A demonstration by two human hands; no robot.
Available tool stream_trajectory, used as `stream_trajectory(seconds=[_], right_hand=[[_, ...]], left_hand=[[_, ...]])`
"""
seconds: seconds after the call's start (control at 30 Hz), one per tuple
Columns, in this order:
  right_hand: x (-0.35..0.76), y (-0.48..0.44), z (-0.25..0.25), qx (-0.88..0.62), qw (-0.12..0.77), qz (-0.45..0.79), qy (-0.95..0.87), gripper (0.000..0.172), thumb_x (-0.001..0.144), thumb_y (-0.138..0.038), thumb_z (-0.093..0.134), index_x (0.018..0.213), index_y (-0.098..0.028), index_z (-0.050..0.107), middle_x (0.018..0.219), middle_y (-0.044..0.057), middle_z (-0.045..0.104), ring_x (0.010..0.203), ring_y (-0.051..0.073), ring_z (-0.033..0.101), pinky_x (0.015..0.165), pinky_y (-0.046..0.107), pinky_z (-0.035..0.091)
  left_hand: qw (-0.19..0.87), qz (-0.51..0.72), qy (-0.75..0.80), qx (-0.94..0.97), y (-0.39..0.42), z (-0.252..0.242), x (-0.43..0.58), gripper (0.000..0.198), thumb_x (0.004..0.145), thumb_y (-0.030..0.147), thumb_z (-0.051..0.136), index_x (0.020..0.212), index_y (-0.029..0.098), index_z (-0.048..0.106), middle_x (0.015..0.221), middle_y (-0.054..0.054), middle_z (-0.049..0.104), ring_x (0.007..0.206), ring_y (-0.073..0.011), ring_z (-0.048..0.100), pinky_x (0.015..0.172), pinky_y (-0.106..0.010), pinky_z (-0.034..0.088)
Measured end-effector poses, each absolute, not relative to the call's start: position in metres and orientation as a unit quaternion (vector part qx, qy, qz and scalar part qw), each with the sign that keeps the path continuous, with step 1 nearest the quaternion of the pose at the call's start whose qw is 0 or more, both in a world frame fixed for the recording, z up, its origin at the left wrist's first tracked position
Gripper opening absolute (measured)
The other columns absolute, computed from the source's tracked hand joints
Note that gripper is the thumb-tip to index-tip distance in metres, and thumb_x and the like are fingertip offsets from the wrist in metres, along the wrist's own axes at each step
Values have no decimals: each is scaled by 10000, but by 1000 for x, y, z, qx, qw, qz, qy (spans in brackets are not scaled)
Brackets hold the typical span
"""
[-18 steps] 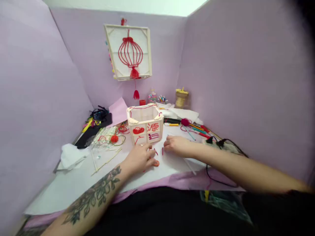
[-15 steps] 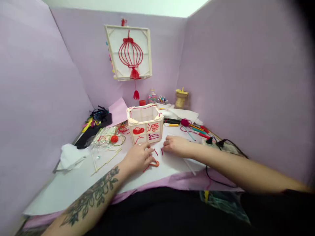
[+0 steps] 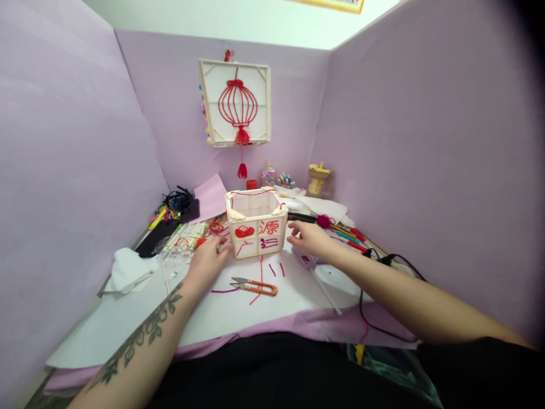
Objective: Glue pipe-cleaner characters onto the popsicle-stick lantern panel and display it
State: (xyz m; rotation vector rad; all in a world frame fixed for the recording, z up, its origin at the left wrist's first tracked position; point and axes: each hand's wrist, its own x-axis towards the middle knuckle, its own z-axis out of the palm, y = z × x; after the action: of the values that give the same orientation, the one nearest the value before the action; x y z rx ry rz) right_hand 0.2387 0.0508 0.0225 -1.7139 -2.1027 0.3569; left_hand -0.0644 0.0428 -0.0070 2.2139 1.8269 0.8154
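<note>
The left hand [image 3: 208, 261] has its fingers loosely bent and apart, just beside the left side of the white box [image 3: 256, 240]. The right hand [image 3: 310, 238] is curved with its fingers apart too, by the box's right side. I cannot tell if either one touches it. The box stands on the white table top [image 3: 196, 321], between both hands. Its front has four squares. The top right one says 源 in red; the others have red or purple shapes. Orange snips [image 3: 266, 289] lie in front.
</note>
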Motion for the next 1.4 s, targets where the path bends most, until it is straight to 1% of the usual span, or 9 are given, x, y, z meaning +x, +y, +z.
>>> stream_trajectory(seconds=[0.13,0.23,0.57,0.77,0.87,0.97,1.1,1.27,1.4], right_hand=[[225,62,15,-589,210,156,-765,111,833,-218,586,865,-160,675,879,70,720,777,178,633,650,245,393],[220,61,18,-590,242,155,-755,151,850,-223,550,735,-161,626,782,60,693,736,175,613,620,245,380],[216,70,51,-587,358,286,-668,172,898,-306,485,800,-176,539,748,26,656,577,101,614,453,170,446],[218,68,56,-576,360,323,-659,156,900,-259,467,825,-166,567,758,35,652,580,104,607,485,188,474],[243,57,61,-583,303,266,-706,173,876,-179,460,908,-169,629,832,49,684,701,136,640,596,218,495],[276,39,59,-571,146,131,-798,224,801,-168,573,998,-189,679,975,70,698,906,205,635,786,289,480],[297,23,35,-564,-29,71,-822,577,652,-152,719,1220,-190,622,1162,135,641,1051,296,587,842,334,453],[293,31,5,-565,-76,64,-819,538,637,-131,699,1170,-168,639,1090,143,652,990,283,613,807,316,447],[298,31,6,-555,-54,114,-822,467,663,-111,634,1126,-174,647,1088,120,664,987,257,616,831,309,443]], left_hand=[[92,241,600,758,38,-6,-58,360,887,364,431,1002,184,721,1012,-97,740,924,-256,660,807,-347,460],[93,259,593,756,33,-1,-55,361,887,356,425,984,191,731,998,-89,748,927,-250,666,800,-332,454],[83,325,593,732,27,69,-51,335,860,462,448,796,195,640,740,-24,692,676,-181,601,610,-273,384],[167,350,594,705,23,71,-46,310,812,498,512,749,201,576,627,5,642,593,-161,581,568,-257,383],[158,372,599,691,23,64,-44,296,808,483,514,720,203,554,601,8,625,577,-157,566,555,-255,368],[125,384,601,690,23,60,-43,277,804,454,510,687,204,534,576,16,600,568,-150,545,562,-259,352],[117,404,597,683,22,57,-44,283,799,457,509,669,206,513,549,32,567,549,-137,514,565,-260,345],[133,430,593,668,21,50,-49,292,797,474,511,684,205,522,543,38,553,542,-134,506,564,-259,350],[139,440,592,661,21,47,-50,302,799,479,511,675,204,519,531,40,553,533,-131,499,567,-260,347]])
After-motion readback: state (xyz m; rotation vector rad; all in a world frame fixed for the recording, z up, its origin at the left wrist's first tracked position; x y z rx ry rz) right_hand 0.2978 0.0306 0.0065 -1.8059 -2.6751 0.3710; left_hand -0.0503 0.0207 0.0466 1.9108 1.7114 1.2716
